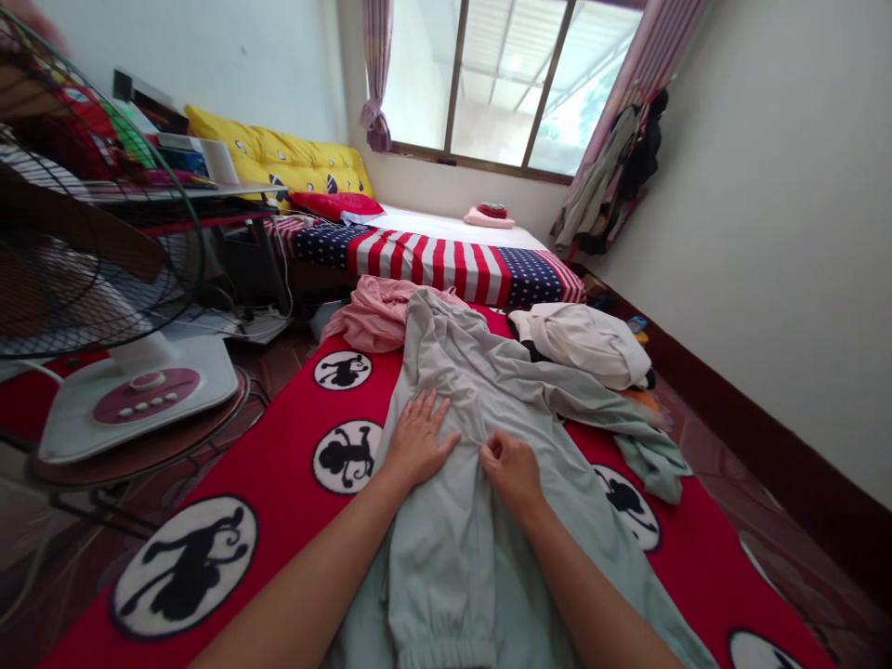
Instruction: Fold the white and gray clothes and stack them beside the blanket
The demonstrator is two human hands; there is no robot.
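A pale grey-green garment (480, 390) lies spread lengthways on a red blanket (279, 465) printed with black-and-white monkey circles. My left hand (418, 439) rests flat on the garment's left side, fingers stretched out. Just to its right, my right hand (511, 467) is closed, pinching a fold of the same cloth. An elastic cuff (442, 650) of the garment shows at the bottom between my forearms.
A pink garment (380, 311) and a cream one (589, 342) lie beyond the grey one. A standing fan (132, 386) is at the left. Behind are a mattress with a stars-and-stripes cover (446, 255), yellow cushions (293, 153), a window and a wall at the right.
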